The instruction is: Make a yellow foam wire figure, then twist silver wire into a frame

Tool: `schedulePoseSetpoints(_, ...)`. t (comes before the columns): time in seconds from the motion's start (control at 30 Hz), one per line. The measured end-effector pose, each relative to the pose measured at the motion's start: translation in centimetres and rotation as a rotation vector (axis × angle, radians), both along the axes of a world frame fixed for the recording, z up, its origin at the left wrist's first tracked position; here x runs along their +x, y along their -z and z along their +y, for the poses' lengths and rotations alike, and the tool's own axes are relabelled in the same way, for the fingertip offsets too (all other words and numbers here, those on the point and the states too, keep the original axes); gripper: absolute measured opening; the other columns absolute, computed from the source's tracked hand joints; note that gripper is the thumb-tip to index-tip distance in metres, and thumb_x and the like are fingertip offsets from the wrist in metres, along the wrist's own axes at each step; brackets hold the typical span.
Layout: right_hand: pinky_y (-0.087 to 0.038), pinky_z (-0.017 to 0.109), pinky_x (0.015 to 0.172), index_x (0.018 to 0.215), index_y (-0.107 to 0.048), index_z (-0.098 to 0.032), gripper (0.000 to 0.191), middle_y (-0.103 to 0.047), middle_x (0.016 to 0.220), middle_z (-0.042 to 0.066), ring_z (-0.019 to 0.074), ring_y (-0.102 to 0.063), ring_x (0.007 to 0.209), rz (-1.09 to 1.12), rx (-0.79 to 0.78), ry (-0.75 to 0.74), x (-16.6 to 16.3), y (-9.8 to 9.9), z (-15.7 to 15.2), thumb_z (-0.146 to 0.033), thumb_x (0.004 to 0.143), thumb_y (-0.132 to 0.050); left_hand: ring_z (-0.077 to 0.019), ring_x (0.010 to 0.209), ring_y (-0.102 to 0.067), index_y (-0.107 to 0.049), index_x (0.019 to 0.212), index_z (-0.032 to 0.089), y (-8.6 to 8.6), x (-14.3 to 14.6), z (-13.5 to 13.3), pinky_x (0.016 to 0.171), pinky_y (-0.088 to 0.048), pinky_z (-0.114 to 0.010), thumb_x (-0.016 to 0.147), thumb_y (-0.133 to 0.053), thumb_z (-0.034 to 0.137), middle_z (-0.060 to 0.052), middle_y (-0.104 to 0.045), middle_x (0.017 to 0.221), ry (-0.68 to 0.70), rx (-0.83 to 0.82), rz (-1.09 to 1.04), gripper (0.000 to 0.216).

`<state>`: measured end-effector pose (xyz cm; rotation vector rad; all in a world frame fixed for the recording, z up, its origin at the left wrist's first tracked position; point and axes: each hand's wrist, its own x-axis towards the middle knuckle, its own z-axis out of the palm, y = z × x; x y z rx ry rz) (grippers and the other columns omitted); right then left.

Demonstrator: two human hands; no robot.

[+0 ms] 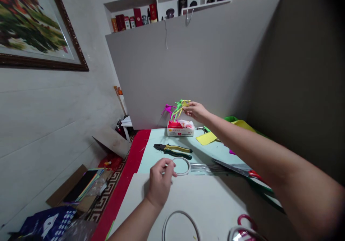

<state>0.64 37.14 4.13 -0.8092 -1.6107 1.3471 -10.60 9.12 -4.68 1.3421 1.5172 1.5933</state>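
Observation:
My left hand (160,181) is shut on a narrow roll of white tape (181,166), holding it above a white board (188,205). My right hand (196,111) pinches the top of a green and yellow pipe-cleaner shape (180,108). Its stems reach down towards a red and white tissue pack (180,128), and a magenta pipe-cleaner shape (167,109) stands beside it. Yellow-and-green-handled pliers (172,151) lie on the pale green mat (151,147), close to the tape. Large red-handled scissors (237,169) lie to the right, under my right forearm.
Thin metal rods (205,168) lie beside the scissors, and yellow paper (206,138) sits at the back. A wire ring (180,226) lies near me. A grey wall (172,72) rises behind the table. Coloured paper in a cardboard box (78,190) lies on the floor at left.

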Motion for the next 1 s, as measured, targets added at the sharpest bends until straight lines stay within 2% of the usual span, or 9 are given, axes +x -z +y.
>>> schedulePoseSetpoints(0.1, -0.055, 0.035, 0.076, 0.113, -0.058, -0.014, 0.026, -0.062, 0.108, 0.007, 0.0171, -0.063, 0.089, -0.086, -0.091, -0.275, -0.3, 1.0, -4.6, -0.029, 0.092, -0.056, -0.0151, 0.067, -0.064, -0.063, 0.087, 0.017, -1.0, -1.0, 0.4, 0.058, -0.045, -0.024, 0.087, -0.046, 0.042, -0.005, -0.066, 0.086, -0.051, 0.003, -0.146, 0.03)
schedulePoseSetpoints(0.2, -0.055, 0.032, 0.071, 0.106, -0.059, -0.012, 0.021, -0.064, 0.098, 0.005, 0.0144, -0.063, 0.081, -0.156, -0.155, -0.448, -1.6, 2.7, -8.9, -0.027, 0.091, -0.057, -0.0171, 0.067, -0.067, -0.066, 0.086, 0.014, -1.5, -1.5, 1.0, 0.065, -0.049, -0.026, 0.081, -0.055, 0.044, -0.006, -0.069, 0.081, -0.079, -0.03, -0.282, 0.032)
schedulePoseSetpoints(0.3, -0.055, 0.031, 0.069, 0.106, -0.059, -0.013, 0.02, -0.064, 0.096, 0.004, 0.0135, -0.063, 0.078, -0.167, -0.161, -0.5, -3.3, 3.6, -11.1, -0.026, 0.091, -0.057, -0.0179, 0.063, -0.068, -0.068, 0.078, 0.012, -1.6, -1.8, 1.6, 0.061, -0.049, -0.024, 0.069, -0.07, 0.036, -0.007, -0.071, 0.069, -0.112, -0.105, -0.402, 0.026)
schedulePoseSetpoints(0.4, -0.055, 0.031, 0.07, 0.106, -0.059, -0.013, 0.021, -0.063, 0.099, 0.005, 0.014, -0.063, 0.08, -0.144, -0.115, -0.483, -4.3, 3.6, -10.9, -0.027, 0.092, -0.056, -0.0164, 0.062, -0.069, -0.067, 0.081, 0.01, -1.9, -2.3, 1.8, 0.057, -0.049, -0.022, 0.071, -0.069, 0.026, -0.009, -0.073, 0.07, -0.142, -0.186, -0.519, 0.019)
schedulePoseSetpoints(0.53, -0.054, 0.033, 0.073, 0.106, -0.059, -0.014, 0.021, -0.063, 0.102, 0.006, 0.015, -0.062, 0.084, -0.115, -0.054, -0.436, -4.0, 2.9, -9.4, -0.029, 0.092, -0.055, -0.0161, 0.065, -0.07, -0.066, 0.087, 0.009, -2.3, -2.8, 1.8, 0.062, -0.053, -0.024, 0.079, -0.06, 0.015, -0.014, -0.075, 0.08, -0.148, -0.266, -0.648, 0.012)
schedulePoseSetpoints(0.6, -0.054, 0.032, 0.073, 0.1, -0.061, -0.012, 0.016, -0.064, 0.098, 0.004, 0.0146, -0.063, 0.084, -0.14, -0.047, -0.48, -3.6, 2.6, -9.2, -0.026, 0.091, -0.057, -0.0162, 0.066, -0.07, -0.065, 0.087, 0.009, -2.3, -2.8, 1.7, 0.063, -0.054, -0.025, 0.08, -0.058, 0.013, -0.014, -0.075, 0.081, -0.144, -0.286, -0.686, 0.011)
schedulePoseSetpoints(0.7, -0.053, 0.029, 0.07, 0.084, -0.063, -0.011, 0.009, -0.065, 0.082, 0.001, 0.0119, -0.063, 0.074, -0.211, -0.054, -0.592, -3.5, 2.8, -10.1, -0.019, 0.086, -0.064, -0.0143, 0.063, -0.069, -0.065, 0.087, 0.009, -2.1, -2.6, 1.7, 0.06, -0.053, -0.022, 0.08, -0.058, 0.011, -0.013, -0.075, 0.078, -0.14, -0.296, -0.708, 0.01)
schedulePoseSetpoints(0.8, -0.051, 0.025, 0.065, 0.077, -0.062, -0.01, 0.01, -0.062, 0.069, -0.003, 0.009, -0.06, 0.063, -0.232, -0.039, -0.609, -4.2, 3.6, -11.2, -0.017, 0.083, -0.067, -0.013, 0.062, -0.068, -0.065, 0.086, 0.009, -1.9, -2.5, 1.8, 0.06, -0.052, -0.021, 0.079, -0.059, 0.01, -0.012, -0.074, 0.076, -0.138, -0.301, -0.709, 0.01)
schedulePoseSetpoints(1.0, -0.052, 0.025, 0.061, 0.083, -0.061, -0.011, 0.015, -0.062, 0.075, -0.002, 0.0089, -0.059, 0.063, -0.223, -0.006, -0.546, -4.9, 4.7, -11.2, -0.024, 0.09, -0.06, -0.0157, 0.069, -0.067, -0.069, 0.083, 0.009, -1.9, -2.7, 1.8, 0.062, -0.052, -0.024, 0.076, -0.062, 0.019, -0.013, -0.073, 0.078, -0.095, -0.35, -0.7, 0.013)
